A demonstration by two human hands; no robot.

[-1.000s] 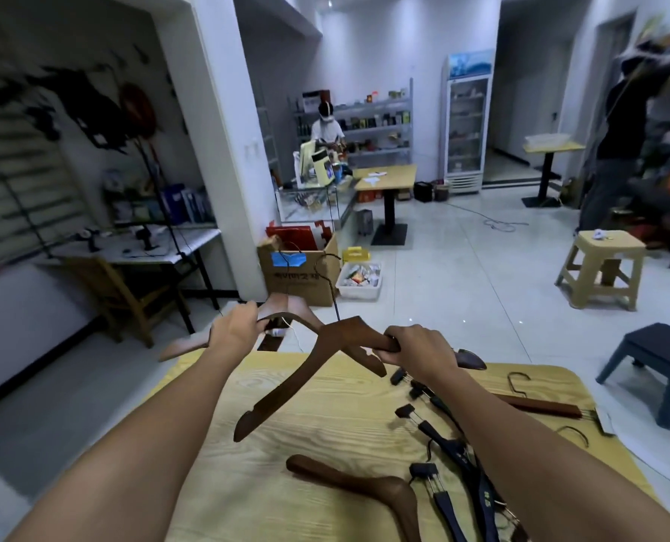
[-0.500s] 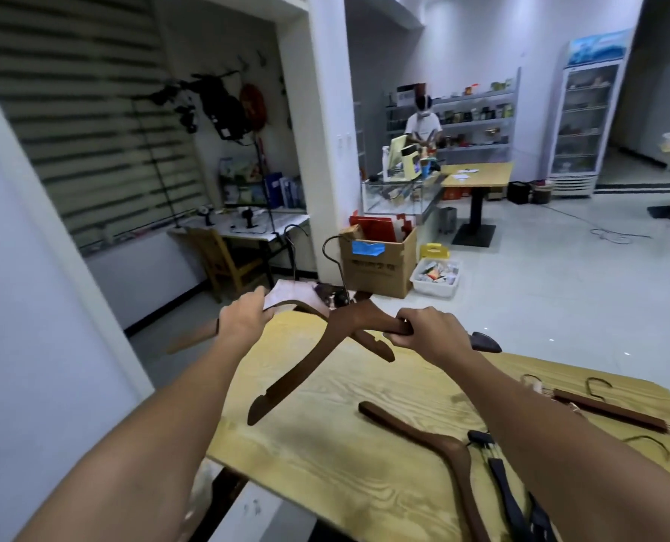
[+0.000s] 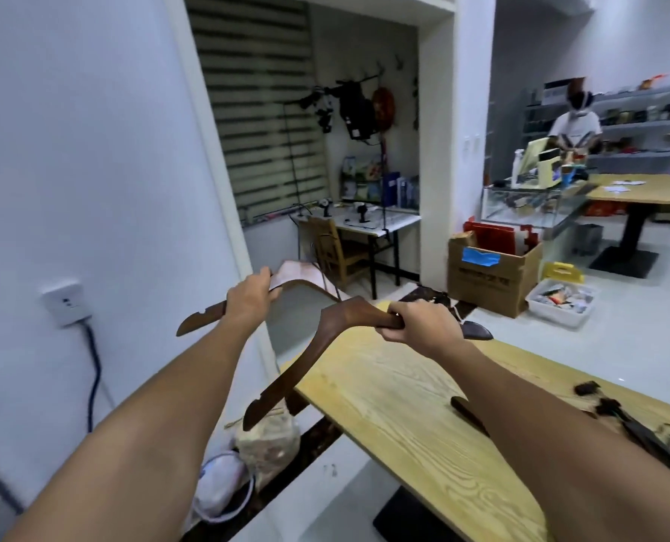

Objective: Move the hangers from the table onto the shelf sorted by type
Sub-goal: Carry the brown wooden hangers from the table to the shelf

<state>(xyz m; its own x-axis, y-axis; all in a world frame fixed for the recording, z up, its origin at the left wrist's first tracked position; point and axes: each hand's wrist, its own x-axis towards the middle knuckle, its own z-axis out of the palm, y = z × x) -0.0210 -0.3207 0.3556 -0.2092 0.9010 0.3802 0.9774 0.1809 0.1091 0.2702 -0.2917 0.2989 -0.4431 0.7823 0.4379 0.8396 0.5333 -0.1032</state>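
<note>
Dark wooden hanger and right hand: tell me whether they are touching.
Touching. The head view shows the right hand with its fingers curled round one arm of the dark wooden hanger, just beside its peak.

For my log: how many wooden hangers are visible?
3 hangers: one in the left hand, one in the right hand, one on the table behind the right forearm; more possibly hidden.

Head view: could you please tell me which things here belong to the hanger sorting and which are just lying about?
Job: lighter wooden hanger gripped by left hand; darker wooden hanger gripped by right hand; black clip hangers on the table.
Lying about: cardboard box, plastic bags, wooden chair.
</note>
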